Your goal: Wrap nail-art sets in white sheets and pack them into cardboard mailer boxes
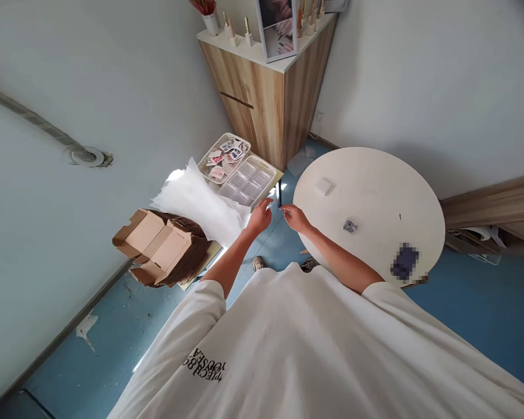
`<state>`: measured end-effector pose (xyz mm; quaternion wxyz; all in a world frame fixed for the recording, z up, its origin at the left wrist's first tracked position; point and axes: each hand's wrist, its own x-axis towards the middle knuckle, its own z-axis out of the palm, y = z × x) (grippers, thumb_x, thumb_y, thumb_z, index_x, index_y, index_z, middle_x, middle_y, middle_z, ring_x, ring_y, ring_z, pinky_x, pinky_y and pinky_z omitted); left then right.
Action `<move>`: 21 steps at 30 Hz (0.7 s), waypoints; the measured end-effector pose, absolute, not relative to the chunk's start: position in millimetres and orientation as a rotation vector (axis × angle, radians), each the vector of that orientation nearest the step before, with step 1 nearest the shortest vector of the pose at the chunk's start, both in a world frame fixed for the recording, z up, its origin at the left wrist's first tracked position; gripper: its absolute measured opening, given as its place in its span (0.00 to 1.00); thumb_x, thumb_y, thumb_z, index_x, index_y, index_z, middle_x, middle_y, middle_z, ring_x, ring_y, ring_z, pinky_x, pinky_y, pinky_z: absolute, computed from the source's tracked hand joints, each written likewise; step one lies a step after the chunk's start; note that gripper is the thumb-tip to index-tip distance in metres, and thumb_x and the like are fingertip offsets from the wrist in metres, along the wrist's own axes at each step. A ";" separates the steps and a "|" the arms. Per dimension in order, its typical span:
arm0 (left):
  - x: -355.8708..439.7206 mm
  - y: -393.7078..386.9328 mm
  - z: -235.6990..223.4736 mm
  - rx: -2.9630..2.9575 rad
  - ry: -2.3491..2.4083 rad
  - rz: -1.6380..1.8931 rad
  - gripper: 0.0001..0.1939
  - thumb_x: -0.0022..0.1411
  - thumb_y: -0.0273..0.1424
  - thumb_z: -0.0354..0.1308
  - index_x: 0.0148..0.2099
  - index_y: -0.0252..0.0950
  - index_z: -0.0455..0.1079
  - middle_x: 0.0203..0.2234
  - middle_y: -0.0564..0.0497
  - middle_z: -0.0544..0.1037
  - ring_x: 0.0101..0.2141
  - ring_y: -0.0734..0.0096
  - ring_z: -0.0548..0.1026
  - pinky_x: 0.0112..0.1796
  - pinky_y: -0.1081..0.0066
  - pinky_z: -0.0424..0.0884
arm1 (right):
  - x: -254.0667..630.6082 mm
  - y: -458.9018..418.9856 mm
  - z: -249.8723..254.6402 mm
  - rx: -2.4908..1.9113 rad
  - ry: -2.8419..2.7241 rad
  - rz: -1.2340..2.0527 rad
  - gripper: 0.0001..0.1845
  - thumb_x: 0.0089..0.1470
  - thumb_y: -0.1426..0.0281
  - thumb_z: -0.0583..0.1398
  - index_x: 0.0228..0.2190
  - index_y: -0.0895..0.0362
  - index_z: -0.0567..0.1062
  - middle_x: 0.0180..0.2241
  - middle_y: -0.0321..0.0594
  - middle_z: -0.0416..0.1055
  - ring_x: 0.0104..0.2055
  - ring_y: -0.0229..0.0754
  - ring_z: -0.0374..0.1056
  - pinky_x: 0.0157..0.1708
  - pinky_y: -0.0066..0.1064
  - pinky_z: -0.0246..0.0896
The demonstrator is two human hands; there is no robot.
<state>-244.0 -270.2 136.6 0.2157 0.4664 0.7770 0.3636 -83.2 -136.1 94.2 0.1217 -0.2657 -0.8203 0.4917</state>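
Note:
My left hand [261, 216] hovers beside the near corner of a white tray [271, 170] that holds several clear plastic cases [247, 180]. Its fingers are loosely bent and apart, with nothing visible in them. Facing it across a small gap is my right hand [295, 217], near the left edge of the round white table [367, 166]. The fingers there are also slightly bent and apart, and no object shows between them. Behind the clear cases, a second white basket [204, 164] contains several printed cards [229, 154].
White sheets [201, 201] lie beside flattened brown cardboard boxes [166, 247] at left. On the round table are a small white square [324, 186], a small dark packet [350, 226] and a pixelated dark item [404, 261]. A wooden cabinet [262, 93] stands in the corner.

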 end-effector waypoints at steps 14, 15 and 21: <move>-368.0 -416.6 114.9 0.814 2.208 1.283 0.38 0.54 0.15 0.48 0.67 0.35 0.65 0.63 0.36 0.69 0.60 0.52 0.75 0.61 0.49 0.74 | -227.8 -283.8 122.9 -0.670 -2.707 0.919 0.05 0.64 0.67 0.63 0.39 0.52 0.81 0.44 0.44 0.73 0.52 0.52 0.68 0.55 0.43 0.63; -370.3 -420.7 111.8 0.787 2.185 1.278 0.39 0.54 0.15 0.49 0.68 0.35 0.64 0.64 0.36 0.68 0.59 0.52 0.75 0.60 0.49 0.74 | -231.0 -288.4 123.2 -0.669 -2.748 0.859 0.05 0.64 0.66 0.64 0.38 0.52 0.80 0.44 0.44 0.72 0.52 0.53 0.68 0.55 0.44 0.62; -373.2 -430.7 100.1 0.727 2.076 1.276 0.40 0.54 0.17 0.50 0.70 0.37 0.63 0.65 0.37 0.69 0.58 0.51 0.76 0.60 0.46 0.74 | -240.2 -302.5 123.1 -0.741 -2.904 0.599 0.09 0.60 0.62 0.69 0.37 0.53 0.79 0.46 0.49 0.72 0.53 0.58 0.64 0.53 0.47 0.57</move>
